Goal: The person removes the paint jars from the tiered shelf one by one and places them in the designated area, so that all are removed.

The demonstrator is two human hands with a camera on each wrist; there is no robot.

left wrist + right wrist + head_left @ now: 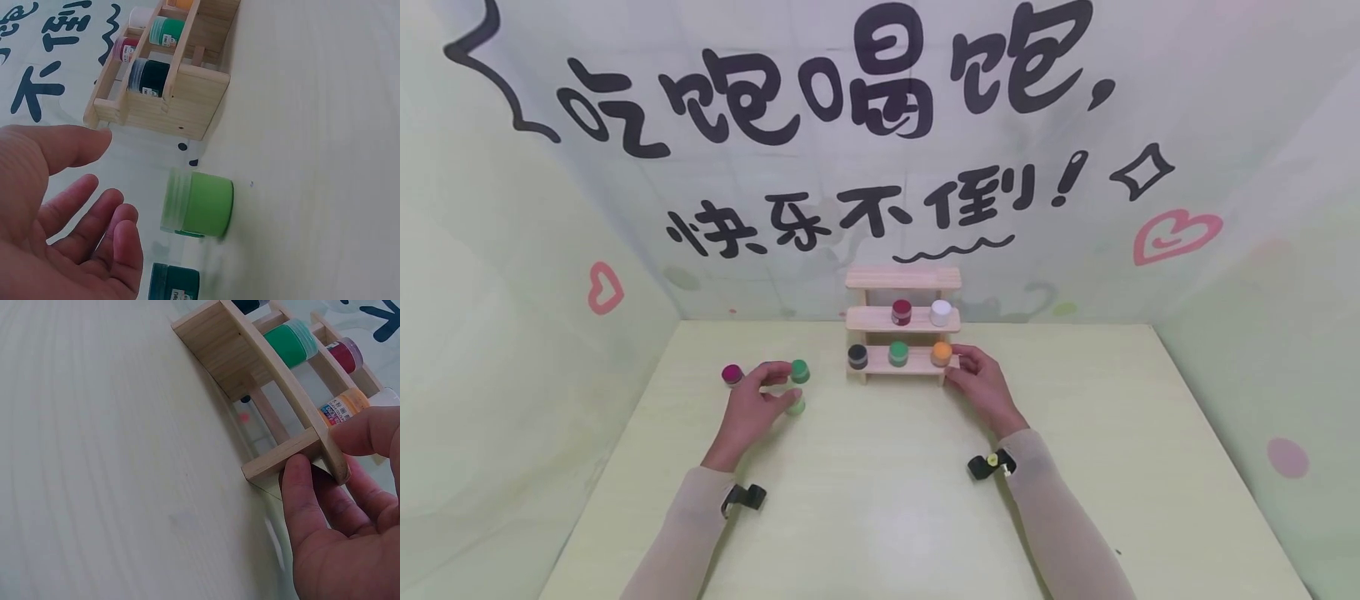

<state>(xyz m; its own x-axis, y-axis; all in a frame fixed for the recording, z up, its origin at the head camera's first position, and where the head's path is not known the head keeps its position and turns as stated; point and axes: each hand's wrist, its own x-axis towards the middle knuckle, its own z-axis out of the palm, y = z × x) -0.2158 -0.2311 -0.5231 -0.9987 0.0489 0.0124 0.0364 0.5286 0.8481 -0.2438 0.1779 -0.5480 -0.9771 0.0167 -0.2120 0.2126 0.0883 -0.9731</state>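
Observation:
My right hand (pixel 981 385) pinches the right end of the lowest step of a small wooden display rack (pixel 910 319), thumb on top and fingers beneath. Close by the thumb stands an orange paint jar (pixel 344 407). On that same step are a green jar (pixel 898 354) and a black-looking jar (pixel 857 357). My left hand (pixel 756 408) holds nothing, its fingers loosely bent and thumb apart. Beside it on the table are a light green jar (pixel 209 203) and a darker green jar (pixel 800 371). A magenta-lidded jar (pixel 732 374) sits behind the left hand.
A dark red jar (pixel 902 312) and a white jar (pixel 941 313) stand on the middle step. Behind the table (pixel 880 483) hangs a printed cloth (pixel 820 175) with large black characters. Pale cloth sides enclose the table left and right.

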